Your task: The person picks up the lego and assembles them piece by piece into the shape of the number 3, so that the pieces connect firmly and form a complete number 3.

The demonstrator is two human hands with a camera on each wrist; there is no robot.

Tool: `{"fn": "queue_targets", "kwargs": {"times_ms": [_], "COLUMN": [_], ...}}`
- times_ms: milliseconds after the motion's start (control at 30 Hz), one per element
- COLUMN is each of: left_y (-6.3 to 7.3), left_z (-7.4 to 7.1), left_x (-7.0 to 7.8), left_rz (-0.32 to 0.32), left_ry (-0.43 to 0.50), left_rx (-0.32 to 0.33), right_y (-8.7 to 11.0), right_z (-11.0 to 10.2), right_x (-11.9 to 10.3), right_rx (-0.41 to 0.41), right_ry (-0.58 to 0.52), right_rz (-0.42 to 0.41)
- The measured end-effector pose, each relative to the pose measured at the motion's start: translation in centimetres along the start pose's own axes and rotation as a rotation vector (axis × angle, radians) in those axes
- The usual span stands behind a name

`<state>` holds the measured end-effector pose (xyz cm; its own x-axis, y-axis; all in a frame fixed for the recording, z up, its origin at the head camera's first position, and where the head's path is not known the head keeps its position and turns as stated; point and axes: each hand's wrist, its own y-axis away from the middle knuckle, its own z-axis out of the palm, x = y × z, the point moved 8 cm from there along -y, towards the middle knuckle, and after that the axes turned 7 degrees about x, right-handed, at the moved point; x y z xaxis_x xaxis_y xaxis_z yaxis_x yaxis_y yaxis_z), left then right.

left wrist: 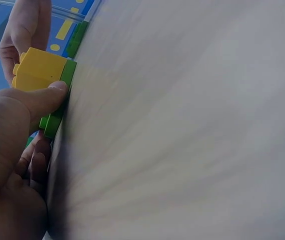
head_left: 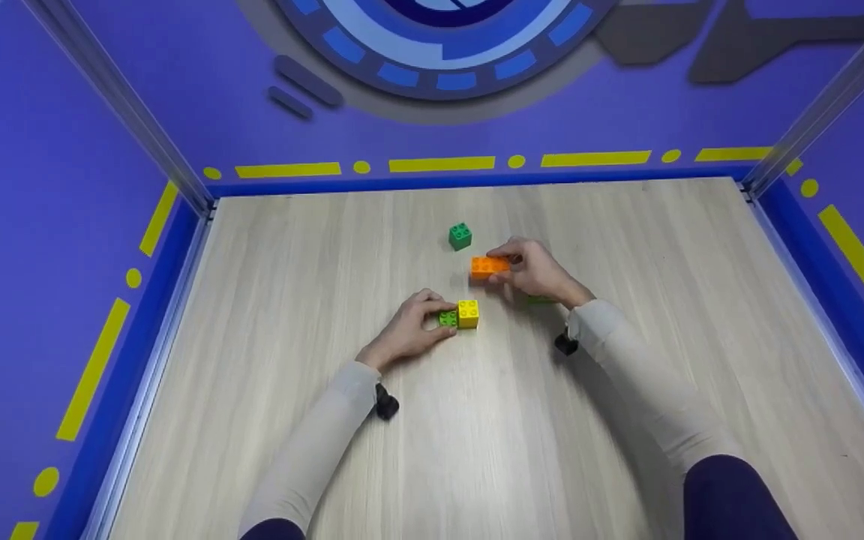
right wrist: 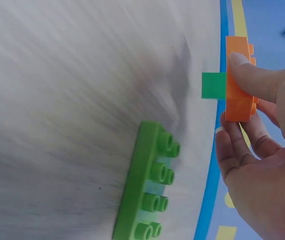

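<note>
My left hand (head_left: 411, 328) pinches a flat green toy building brick (head_left: 448, 319) between thumb and fingers, low at the table. A yellow brick (head_left: 468, 314) is mounted on that brick's right end, its studs up; the left wrist view shows the yellow brick (left wrist: 40, 70) stacked on the green one (left wrist: 55, 117). My right hand (head_left: 541, 270) holds an orange brick (head_left: 489, 267) by its right end, raised over the table, studs up. In the right wrist view the thumb lies along the orange brick's (right wrist: 237, 102) side.
A dark green brick (head_left: 460, 236) stands on the wooden table (head_left: 312, 300) beyond the orange one. A long, flat light green brick (right wrist: 137, 190) lies below my right wrist, mostly hidden in the head view. Blue walls (head_left: 439, 142) border the table's back and sides.
</note>
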<state>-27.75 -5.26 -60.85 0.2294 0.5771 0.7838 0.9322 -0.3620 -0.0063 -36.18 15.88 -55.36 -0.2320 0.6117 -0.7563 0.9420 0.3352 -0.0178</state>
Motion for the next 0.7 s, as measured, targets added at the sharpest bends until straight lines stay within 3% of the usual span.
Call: {"fn": "queue_targets", "kwargs": {"times_ms": [700], "left_y": [0.1], "left_z": [-0.2], "left_x": [0.3], "left_rz": [0.047], "left_ry": [0.007], "left_rx": [0.018], "right_y": [1.9], "right_z": [-0.7], "right_x": [-3.6], "right_rx": [0.030], "right_ry": [-0.033], "right_rz": [-0.161]}}
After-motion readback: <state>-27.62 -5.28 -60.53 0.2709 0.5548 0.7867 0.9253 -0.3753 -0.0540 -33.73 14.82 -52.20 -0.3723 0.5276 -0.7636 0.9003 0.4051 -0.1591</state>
